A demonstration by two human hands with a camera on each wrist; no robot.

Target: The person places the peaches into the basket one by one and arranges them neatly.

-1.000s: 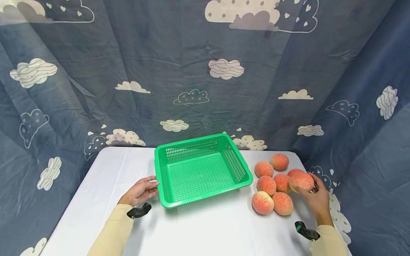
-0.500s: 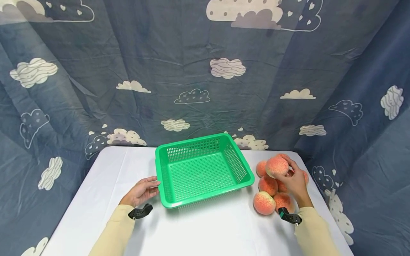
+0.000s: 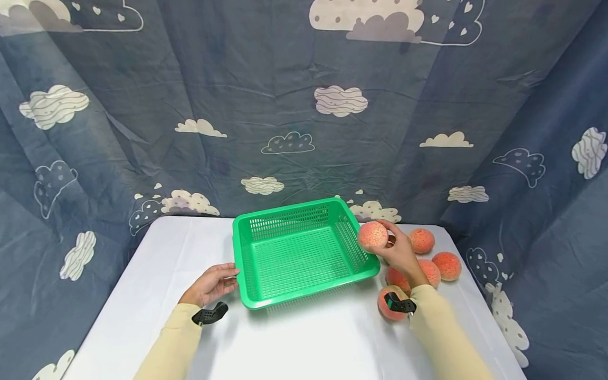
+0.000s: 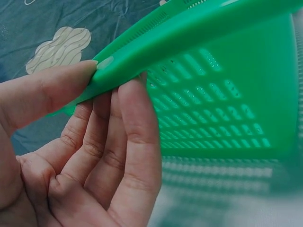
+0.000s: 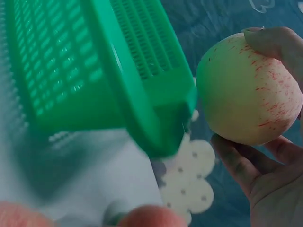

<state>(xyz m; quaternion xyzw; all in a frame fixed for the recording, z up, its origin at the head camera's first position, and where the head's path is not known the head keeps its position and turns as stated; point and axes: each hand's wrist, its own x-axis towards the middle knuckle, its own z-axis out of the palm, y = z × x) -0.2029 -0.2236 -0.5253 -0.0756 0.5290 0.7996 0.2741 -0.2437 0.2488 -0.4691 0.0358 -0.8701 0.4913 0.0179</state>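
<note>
Holding 1 peach (image 3: 372, 235) at the green basket's (image 3: 304, 295) right rim, the right hand (image 3: 399, 253) cups it in curled fingers. The left hand (image 3: 211, 284) pinches the left rim. Judged light, round, liable to roll and bruise: cradle underneath, not squeeze.

A white worktop (image 3: 304, 343) is standing before a dark blue cloud-printed curtain (image 3: 285, 105), which is hanging behind and draping down both sides. 5 loose peaches (image 3: 446, 265) are lying at the right.
</note>
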